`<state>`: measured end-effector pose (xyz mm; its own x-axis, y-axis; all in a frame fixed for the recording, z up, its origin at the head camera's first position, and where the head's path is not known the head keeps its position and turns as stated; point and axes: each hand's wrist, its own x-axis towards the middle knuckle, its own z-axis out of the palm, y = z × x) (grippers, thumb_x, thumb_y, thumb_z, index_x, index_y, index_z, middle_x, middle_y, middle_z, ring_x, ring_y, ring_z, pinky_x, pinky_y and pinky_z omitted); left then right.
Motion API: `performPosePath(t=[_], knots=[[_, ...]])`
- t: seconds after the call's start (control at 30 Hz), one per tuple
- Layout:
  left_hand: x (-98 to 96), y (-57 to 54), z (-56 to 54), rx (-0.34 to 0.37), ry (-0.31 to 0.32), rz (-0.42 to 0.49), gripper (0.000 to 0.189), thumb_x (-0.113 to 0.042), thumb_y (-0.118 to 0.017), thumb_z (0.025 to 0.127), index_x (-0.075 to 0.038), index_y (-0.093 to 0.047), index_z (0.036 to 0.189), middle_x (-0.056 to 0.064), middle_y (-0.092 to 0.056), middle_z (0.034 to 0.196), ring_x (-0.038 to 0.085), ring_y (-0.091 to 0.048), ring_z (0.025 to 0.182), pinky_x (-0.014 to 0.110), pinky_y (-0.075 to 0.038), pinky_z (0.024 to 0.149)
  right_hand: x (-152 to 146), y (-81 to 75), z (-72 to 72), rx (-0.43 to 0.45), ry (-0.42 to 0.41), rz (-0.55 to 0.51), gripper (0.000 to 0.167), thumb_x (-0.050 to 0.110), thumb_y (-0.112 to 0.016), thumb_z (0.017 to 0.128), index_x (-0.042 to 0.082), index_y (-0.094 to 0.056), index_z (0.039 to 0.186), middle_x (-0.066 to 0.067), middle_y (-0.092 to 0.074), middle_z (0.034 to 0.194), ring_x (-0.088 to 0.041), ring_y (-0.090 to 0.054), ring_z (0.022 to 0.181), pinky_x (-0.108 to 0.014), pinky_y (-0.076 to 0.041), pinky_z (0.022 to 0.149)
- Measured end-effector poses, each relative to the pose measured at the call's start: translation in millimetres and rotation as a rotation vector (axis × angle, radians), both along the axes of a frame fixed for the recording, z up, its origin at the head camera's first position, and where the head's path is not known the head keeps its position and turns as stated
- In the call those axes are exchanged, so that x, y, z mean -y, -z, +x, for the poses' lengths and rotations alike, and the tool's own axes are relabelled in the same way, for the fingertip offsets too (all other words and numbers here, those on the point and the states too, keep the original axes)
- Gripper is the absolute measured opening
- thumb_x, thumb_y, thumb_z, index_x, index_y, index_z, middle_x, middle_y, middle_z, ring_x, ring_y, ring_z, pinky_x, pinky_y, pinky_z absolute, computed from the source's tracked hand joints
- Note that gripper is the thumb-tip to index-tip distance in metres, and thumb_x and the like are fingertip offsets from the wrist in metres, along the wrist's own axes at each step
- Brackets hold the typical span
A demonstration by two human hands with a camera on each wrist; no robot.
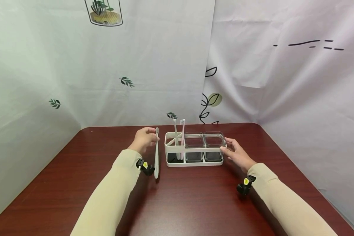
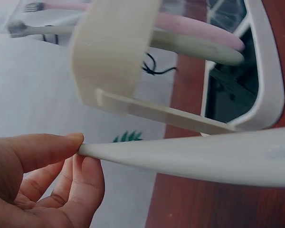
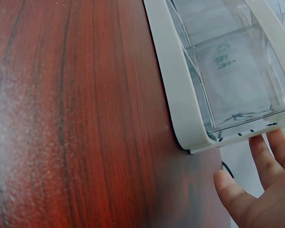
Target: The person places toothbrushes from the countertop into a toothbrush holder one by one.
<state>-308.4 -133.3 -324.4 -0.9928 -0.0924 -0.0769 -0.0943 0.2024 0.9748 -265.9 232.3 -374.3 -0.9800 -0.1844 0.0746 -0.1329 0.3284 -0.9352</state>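
Observation:
My left hand (image 1: 144, 140) pinches a white toothbrush (image 1: 156, 160) by its thin upper part, between thumb and fingertips. The brush hangs upright, head up, just left of a white toothbrush holder (image 1: 196, 164). In the left wrist view the thick handle (image 2: 218, 156) passes in front of the holder's left end. Two more toothbrushes, one pink (image 2: 199, 29) and one whitish (image 2: 194, 46), stand in the holder's left section. My right hand (image 1: 239, 154) is at the holder's right end; in the right wrist view its fingers (image 3: 266, 161) touch that end, thumb apart.
Two clear square cups (image 1: 194, 140) sit side by side in the holder's middle and right sections. The holder stands on a dark red wooden table (image 1: 194, 203). Behind the table hangs a white curtain (image 1: 165, 59) with plant prints.

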Motion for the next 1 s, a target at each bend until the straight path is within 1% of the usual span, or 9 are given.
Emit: performPosePath(t=[0.1,0.23,0.37,0.43,0.53,0.67,0.77,0.9,1.0], knots=[[1.8,-3.9,2.9,0.009,0.012,0.02,0.039,0.003,-0.06,0.09,-0.001,-0.053,0.128,0.013,-0.063,0.106,0.026,-0.066,0.097,0.031,-0.056,0.077,-1,0.0,0.0,0.003,-0.003,0.002,0.064,0.025,-0.055,0.1,0.005,-0.021,0.149,-0.026,-0.028,0.151,-0.043,-0.034,0.136,-0.062,-0.035,0.103],[3.1,-8.7,7.7,0.01,0.021,0.038,0.042,0.002,-0.06,0.091,-0.003,-0.052,0.131,0.016,-0.061,0.113,0.019,-0.066,0.089,0.036,-0.055,0.085,-2,1.1,-0.1,0.007,-0.006,-0.003,0.064,0.026,-0.055,0.1,0.005,-0.021,0.149,-0.026,-0.028,0.151,-0.042,-0.034,0.136,-0.061,-0.036,0.102],[3.2,-11.2,11.8,-0.003,0.032,0.06,0.044,0.003,-0.061,0.089,-0.003,-0.051,0.132,0.017,-0.059,0.113,0.014,-0.065,0.083,0.032,-0.055,0.081,-3,2.0,0.2,0.01,-0.006,-0.009,0.064,0.026,-0.055,0.1,0.005,-0.021,0.149,-0.025,-0.027,0.151,-0.042,-0.033,0.137,-0.061,-0.036,0.102],[3.1,-11.1,13.6,-0.01,0.038,0.073,0.045,0.004,-0.061,0.088,-0.002,-0.051,0.132,0.016,-0.059,0.111,0.014,-0.065,0.083,0.028,-0.055,0.076,-3,1.9,0.4,0.012,-0.003,-0.01,0.064,0.026,-0.055,0.099,0.005,-0.021,0.149,-0.025,-0.028,0.151,-0.042,-0.033,0.137,-0.06,-0.036,0.102],[3.8,-11.5,16.9,-0.019,0.042,0.102,0.046,0.005,-0.062,0.088,-0.001,-0.051,0.132,0.014,-0.059,0.109,0.014,-0.065,0.083,0.026,-0.055,0.073,-3,1.4,0.2,0.011,-0.004,-0.002,0.064,0.026,-0.055,0.099,0.005,-0.021,0.15,-0.025,-0.028,0.151,-0.042,-0.034,0.136,-0.06,-0.037,0.102],[4.9,-15.0,23.2,-0.032,0.037,0.141,0.048,0.005,-0.063,0.088,-0.002,-0.05,0.133,0.009,-0.058,0.106,0.012,-0.065,0.082,0.03,-0.056,0.079,-3,0.4,0.1,0.012,-0.009,-0.001,0.065,0.026,-0.055,0.099,0.005,-0.02,0.15,-0.025,-0.028,0.15,-0.042,-0.033,0.136,-0.061,-0.036,0.103],[4.2,-18.9,27.9,-0.049,0.029,0.202,0.048,0.006,-0.063,0.087,-0.002,-0.049,0.133,0.007,-0.057,0.102,0.011,-0.065,0.08,0.031,-0.055,0.081,-3,-0.1,0.2,0.011,-0.009,-0.002,0.064,0.026,-0.055,0.099,0.006,-0.021,0.15,-0.025,-0.029,0.15,-0.042,-0.033,0.137,-0.062,-0.035,0.103],[1.5,-24.7,32.7,-0.076,0.016,0.281,0.049,0.008,-0.063,0.087,0.0,-0.049,0.132,0.005,-0.057,0.098,0.009,-0.064,0.079,0.03,-0.055,0.082,-2,-0.4,0.1,0.004,-0.009,0.003,0.064,0.027,-0.055,0.099,0.006,-0.021,0.15,-0.025,-0.029,0.15,-0.042,-0.034,0.136,-0.061,-0.036,0.103],[-2.2,-29.2,36.4,-0.096,0.001,0.318,0.048,0.009,-0.063,0.086,0.0,-0.049,0.131,0.003,-0.056,0.096,0.009,-0.064,0.079,0.028,-0.055,0.08,-2,-0.2,-0.1,0.001,-0.01,0.005,0.064,0.027,-0.055,0.1,0.006,-0.021,0.15,-0.025,-0.029,0.149,-0.042,-0.035,0.135,-0.061,-0.036,0.102]])
